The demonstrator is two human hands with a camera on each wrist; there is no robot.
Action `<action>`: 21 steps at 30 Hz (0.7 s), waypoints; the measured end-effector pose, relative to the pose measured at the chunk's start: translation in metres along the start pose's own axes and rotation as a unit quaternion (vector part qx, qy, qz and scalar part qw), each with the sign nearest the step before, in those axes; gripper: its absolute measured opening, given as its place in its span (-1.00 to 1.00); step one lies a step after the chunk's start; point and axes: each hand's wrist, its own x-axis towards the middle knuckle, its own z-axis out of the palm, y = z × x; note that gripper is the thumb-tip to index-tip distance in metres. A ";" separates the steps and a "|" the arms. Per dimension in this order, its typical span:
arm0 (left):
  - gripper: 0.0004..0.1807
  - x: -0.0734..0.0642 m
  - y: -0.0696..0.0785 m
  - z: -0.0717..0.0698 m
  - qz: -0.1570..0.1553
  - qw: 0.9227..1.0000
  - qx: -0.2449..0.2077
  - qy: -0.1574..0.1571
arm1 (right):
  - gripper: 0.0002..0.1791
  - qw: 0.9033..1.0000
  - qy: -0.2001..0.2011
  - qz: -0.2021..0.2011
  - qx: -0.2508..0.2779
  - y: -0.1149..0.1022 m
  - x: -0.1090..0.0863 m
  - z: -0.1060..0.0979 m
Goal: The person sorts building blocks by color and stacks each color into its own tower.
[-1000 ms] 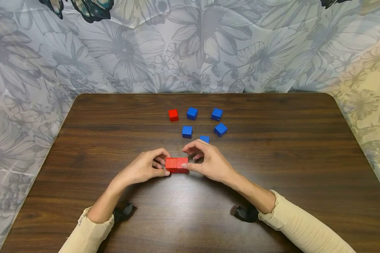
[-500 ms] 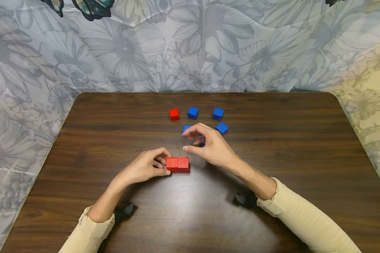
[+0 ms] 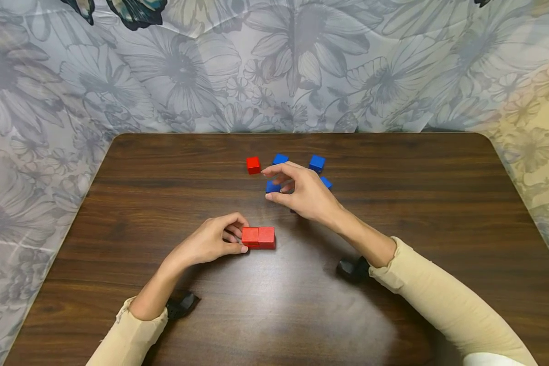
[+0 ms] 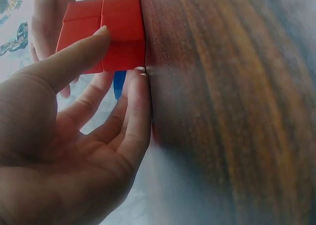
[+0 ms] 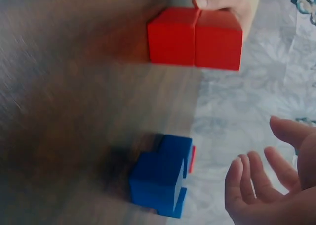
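Table, dark wood-grain: bore all the cubes. Right hand: raised over the blue group, thumb and forefinger wide apart, gripping nothing; a second earlier it had touched the stack. Left hand: unmoved, pinched the stack's left end, thumb in front, fingers behind. Red stack: stood on the table between left thumb and fingers (two tiers, per the right wrist view), its right end projecting free. Blue cubes: four visible from the head, three partly covered by the right hand; contact there seemed unlikely, though overlap obscured it. Lone red cube: just left of the right fingertips.
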 end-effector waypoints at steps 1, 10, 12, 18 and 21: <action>-0.60 0.000 0.000 0.000 0.000 1.000 -0.001 0.000 | -0.52 1.000 -0.001 -0.002 0.001 0.000 0.003 -0.001; -0.60 0.001 0.000 0.000 0.004 1.000 -0.002 -0.001 | -0.54 1.000 0.007 -0.012 -0.022 0.001 0.026 -0.008; -0.61 0.002 -0.001 -0.001 0.005 1.000 -0.003 -0.001 | -0.54 1.000 0.006 -0.013 -0.018 0.002 0.030 -0.009; -0.60 0.001 -0.001 0.000 0.007 1.000 -0.007 -0.002 | -0.55 1.000 0.002 0.003 -0.019 0.007 0.041 -0.008; -0.60 0.001 -0.001 0.000 0.007 1.000 -0.005 -0.004 | -0.55 0.999 0.003 0.025 -0.025 0.010 0.047 -0.008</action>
